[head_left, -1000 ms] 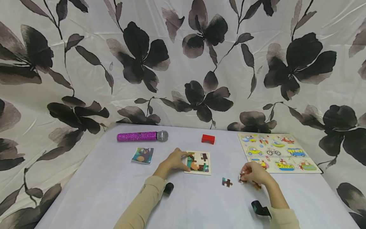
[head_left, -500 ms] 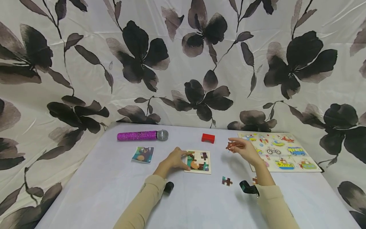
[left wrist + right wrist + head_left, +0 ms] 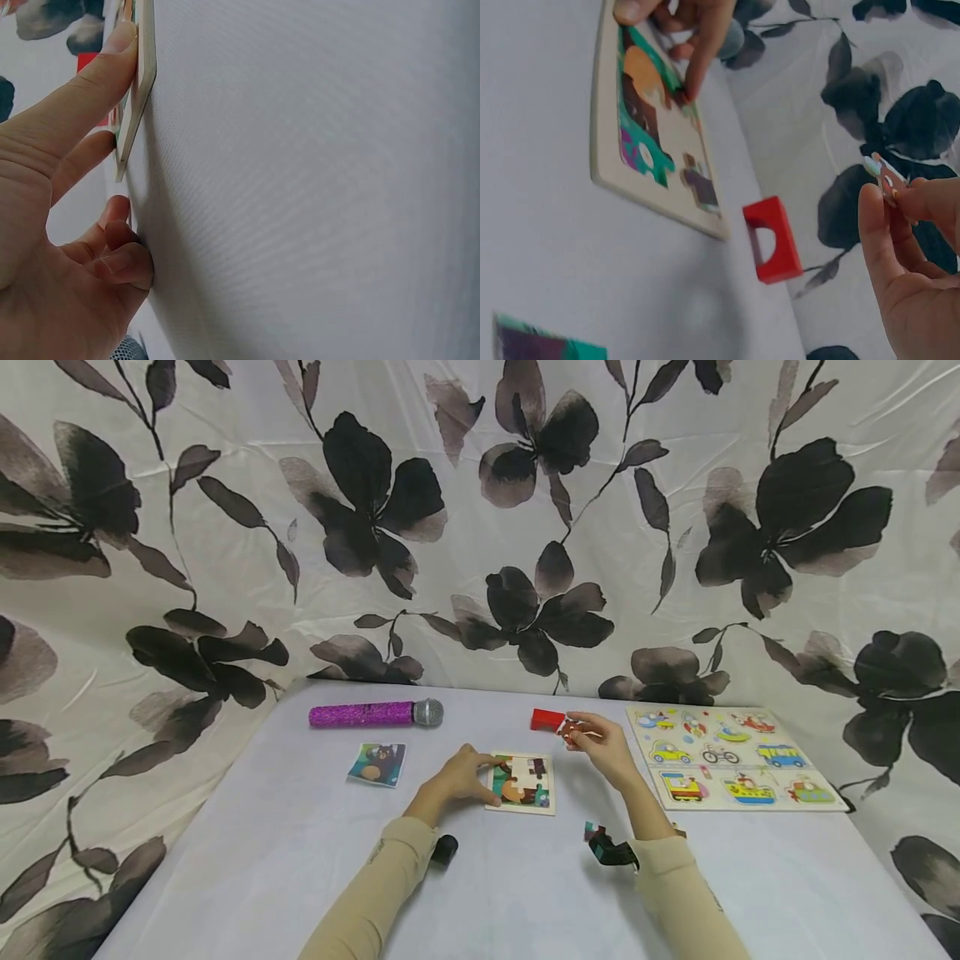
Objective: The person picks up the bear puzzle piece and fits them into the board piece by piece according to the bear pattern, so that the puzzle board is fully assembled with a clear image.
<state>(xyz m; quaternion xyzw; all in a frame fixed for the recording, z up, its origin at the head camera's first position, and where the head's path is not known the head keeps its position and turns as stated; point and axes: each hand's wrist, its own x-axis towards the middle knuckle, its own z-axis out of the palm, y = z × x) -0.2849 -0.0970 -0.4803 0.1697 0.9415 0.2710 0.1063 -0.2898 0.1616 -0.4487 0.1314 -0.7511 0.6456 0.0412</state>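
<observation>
My left hand (image 3: 457,775) grips the left side of a small wooden puzzle board (image 3: 531,812) lying on the table. In the left wrist view, the thumb presses the board's edge (image 3: 145,82). Several jigsaw pieces fill part of the board; its upper middle shows bare wood. My right hand (image 3: 606,750) pinches a brown jigsaw piece (image 3: 889,178) between thumb and fingers, raised above the table to the right of the board. A loose teal and brown piece (image 3: 589,832) lies nearer me, partly covered by the right wrist's black device. Another piece is mostly hidden behind the right wrist.
A red arched block (image 3: 547,719) stands behind the board. At the left are a purple glittery microphone (image 3: 362,715) and a bear picture card (image 3: 377,765). A vehicle picture board (image 3: 723,756) lies at the right. Floral cloth (image 3: 420,527) hangs behind the table.
My right hand has lifted the brown piece off the table at the right and carried it left, to beside the red block. The left hand keeps its place on the board.
</observation>
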